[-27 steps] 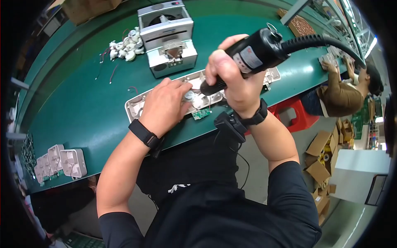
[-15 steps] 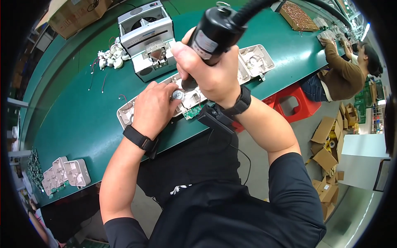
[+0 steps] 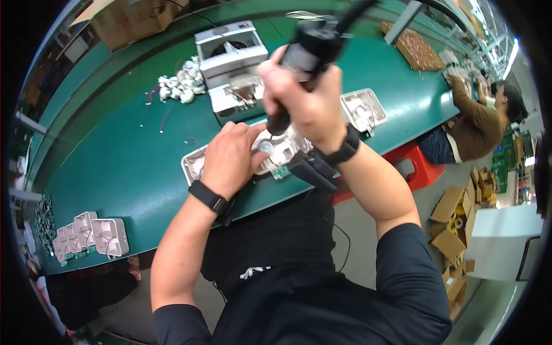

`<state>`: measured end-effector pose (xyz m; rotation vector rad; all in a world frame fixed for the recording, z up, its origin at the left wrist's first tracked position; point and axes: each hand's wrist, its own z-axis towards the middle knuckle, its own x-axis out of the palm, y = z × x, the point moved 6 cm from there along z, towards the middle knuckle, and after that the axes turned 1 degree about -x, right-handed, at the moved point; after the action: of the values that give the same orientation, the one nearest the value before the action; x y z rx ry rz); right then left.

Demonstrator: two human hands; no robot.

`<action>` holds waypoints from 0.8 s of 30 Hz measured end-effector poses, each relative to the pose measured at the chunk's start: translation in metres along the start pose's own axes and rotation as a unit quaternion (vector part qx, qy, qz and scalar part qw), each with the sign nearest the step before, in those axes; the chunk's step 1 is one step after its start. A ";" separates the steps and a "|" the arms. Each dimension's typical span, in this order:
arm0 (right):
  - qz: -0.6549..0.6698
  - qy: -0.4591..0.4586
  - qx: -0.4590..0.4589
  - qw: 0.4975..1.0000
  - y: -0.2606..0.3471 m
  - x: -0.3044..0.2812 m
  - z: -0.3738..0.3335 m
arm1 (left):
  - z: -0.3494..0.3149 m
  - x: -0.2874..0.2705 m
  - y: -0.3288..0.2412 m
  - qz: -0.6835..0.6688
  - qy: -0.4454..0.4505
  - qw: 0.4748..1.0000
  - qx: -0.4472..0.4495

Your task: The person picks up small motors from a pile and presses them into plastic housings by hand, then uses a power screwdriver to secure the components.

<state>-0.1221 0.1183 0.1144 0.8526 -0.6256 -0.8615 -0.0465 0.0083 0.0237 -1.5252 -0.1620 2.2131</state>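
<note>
My right hand (image 3: 307,106) is wrapped round a black power screwdriver (image 3: 313,49), blurred by motion and held upright with its tip down over a light grey plastic housing (image 3: 284,154). My left hand (image 3: 229,154) lies over the left part of the housings, its thumb and forefinger at either side of a small round silvery part (image 3: 266,148) inside. The other fingertips curl over and are partly hidden. A green circuit board (image 3: 280,172) shows at the housing's near edge. Another open housing (image 3: 363,110) with wiring lies to the right.
Behind stands a grey machine (image 3: 230,60), with a pile of white parts (image 3: 183,85) beside it. More housings (image 3: 109,237) lie at the far left. A brown tray (image 3: 411,47) sits far right, near a seated co-worker (image 3: 480,121). A red stool (image 3: 417,167) stands by the table (image 3: 138,190).
The whole view has shifted, so the table's things appear further right and lower. My right hand still grips the screwdriver, and my left hand stays by the round part.
</note>
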 end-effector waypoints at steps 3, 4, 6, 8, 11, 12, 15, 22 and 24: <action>-0.006 -0.001 -0.062 0.998 0.023 -0.001 0.030 | -0.015 -0.036 0.014 -0.074 -0.115 0.987 -0.087; -0.009 -0.009 -0.086 0.996 0.028 -0.001 0.037 | -0.027 -0.046 0.021 -0.116 -0.162 0.972 -0.128; -0.010 -0.007 -0.095 0.995 0.023 0.007 0.052 | -0.055 -0.056 0.036 -0.130 -0.184 0.954 -0.200; -0.013 -0.007 -0.104 0.995 0.012 0.015 0.064 | -0.082 -0.059 0.054 -0.144 -0.206 0.929 -0.273; -0.020 -0.026 -0.072 0.997 -0.011 0.017 0.073 | -0.118 -0.039 0.081 -0.172 -0.187 0.885 -0.389; -0.025 -0.039 -0.052 0.998 -0.019 0.017 0.074 | -0.123 -0.034 0.083 -0.173 -0.191 0.883 -0.392; -0.020 -0.027 -0.014 0.999 -0.014 0.023 0.060 | -0.137 -0.013 0.090 -0.184 -0.148 0.885 -0.401; 0.031 0.053 0.038 0.997 -0.001 0.032 -0.014 | -0.128 -0.021 0.092 -0.213 -0.094 0.891 -0.389; 0.025 0.061 0.036 0.997 -0.007 0.034 -0.021 | -0.128 -0.017 0.094 -0.202 -0.080 0.897 -0.386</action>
<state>-0.0911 0.0951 0.1025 0.9425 -0.5714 -0.7394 0.0482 -0.1023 -0.0425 -1.4555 -1.4159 2.0049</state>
